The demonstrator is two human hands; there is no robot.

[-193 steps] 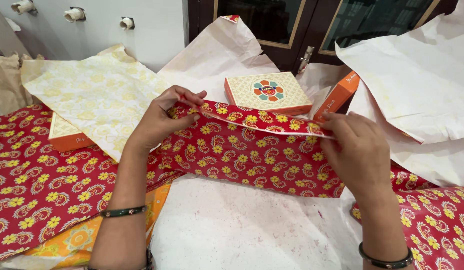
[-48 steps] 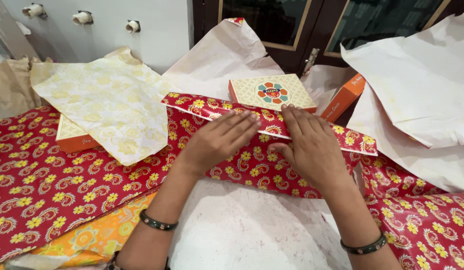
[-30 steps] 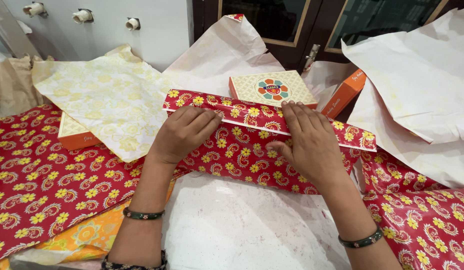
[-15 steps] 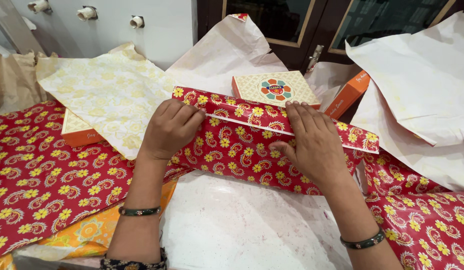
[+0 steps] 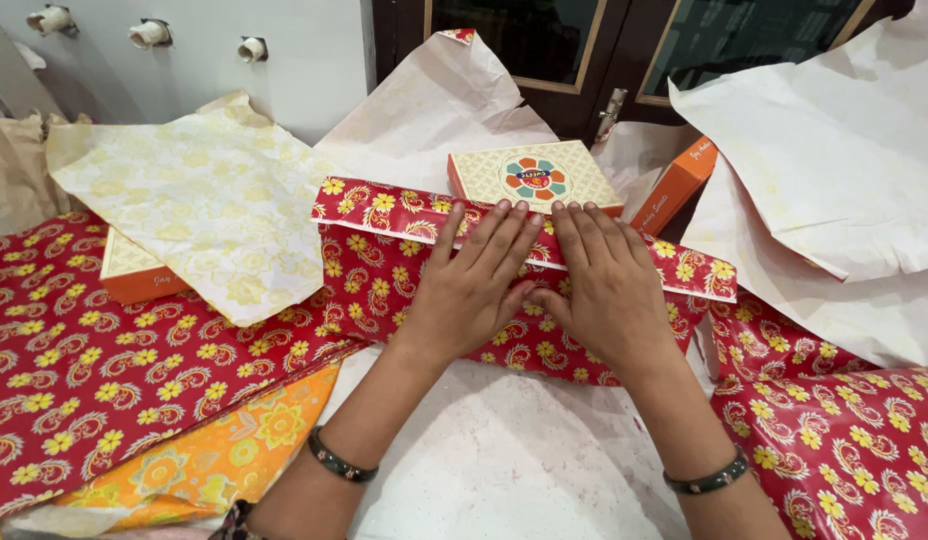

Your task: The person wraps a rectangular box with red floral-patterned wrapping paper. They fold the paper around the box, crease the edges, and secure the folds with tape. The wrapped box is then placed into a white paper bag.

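A box wrapped in red paper with yellow flowers [image 5: 384, 255] lies across the middle of the surface. My left hand [image 5: 476, 285] and my right hand [image 5: 606, 290] rest flat on top of it, side by side, fingers together and pointing away from me. Their fingertips press along the folded edge of the red paper where it overlaps the top. Both wrists wear dark bangles. Behind the wrapped box sits a cream box with a round coloured flower design [image 5: 534, 178].
Loose red floral paper [image 5: 94, 360] spreads at the left and another sheet [image 5: 844, 450] at the right. A pale yellow sheet [image 5: 199, 205] covers an orange-sided box [image 5: 134, 275]. An orange box [image 5: 676, 185] and large white sheets [image 5: 834, 150] lie behind. Orange floral paper [image 5: 224, 455] lies near left.
My left hand has slid from the left end of the fold to the middle. Both hands now lie together, flat on the paper flap.
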